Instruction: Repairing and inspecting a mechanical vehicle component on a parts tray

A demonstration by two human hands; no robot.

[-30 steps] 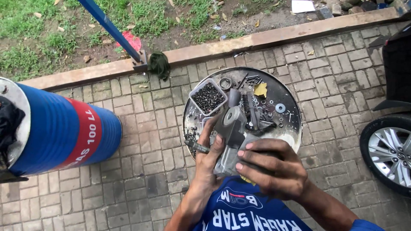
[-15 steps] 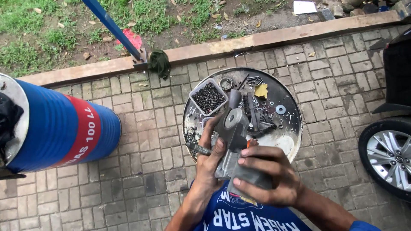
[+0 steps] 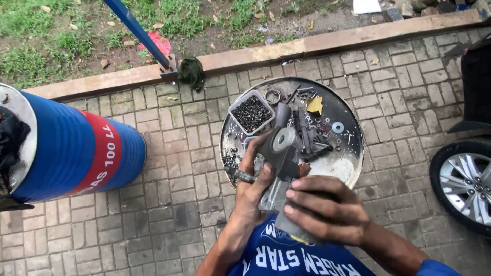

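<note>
Both hands, left hand (image 3: 254, 191) and right hand (image 3: 327, 207), clamp one grey metal part (image 3: 282, 161) above the round tray (image 3: 353, 140)

A round metal tray (image 3: 353, 153) sits on the brick paving (image 3: 169, 204) — a square plastic tub of dark screws (image 3: 251, 112) in its left part. 1 blue steel drum (image 3: 71, 148) lies far left; a car wheel with silver spokes (image 3: 468, 186) stands right.
</note>
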